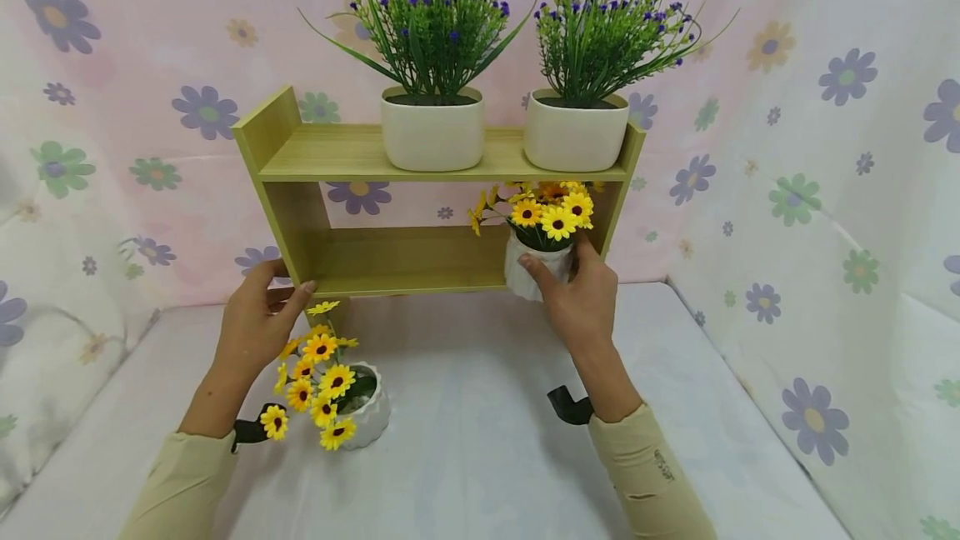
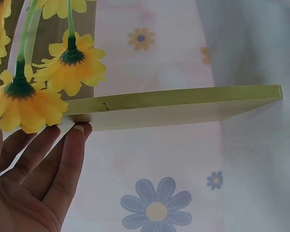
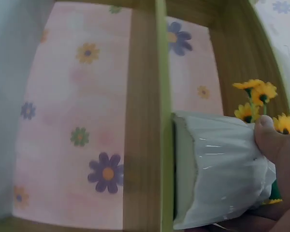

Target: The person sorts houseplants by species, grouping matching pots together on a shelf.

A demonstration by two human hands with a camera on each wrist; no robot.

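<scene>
My right hand (image 1: 583, 300) grips a ruffled white flowerpot (image 1: 528, 272) with yellow artificial daisies, thumb across its front. The pot is at the right end of the wooden shelf's (image 1: 420, 261) lower board; in the right wrist view its base overlaps the board's front edge, and the pot (image 3: 227, 166) tilts. My left hand (image 1: 258, 315) holds the shelf's left side panel near the lower board, thumb at the front edge; in the left wrist view its fingers (image 2: 72, 152) touch the panel (image 2: 183, 99). A second white pot (image 1: 371, 415) of yellow daisies stands on the table beside my left forearm.
Two cream oval planters (image 1: 433, 133) with purple flowers and long grass stand on the top board. The shelf stands on a white-covered table (image 1: 465, 423) against a pink floral backdrop (image 1: 135, 207). Black straps (image 1: 572, 407) project from both wrists.
</scene>
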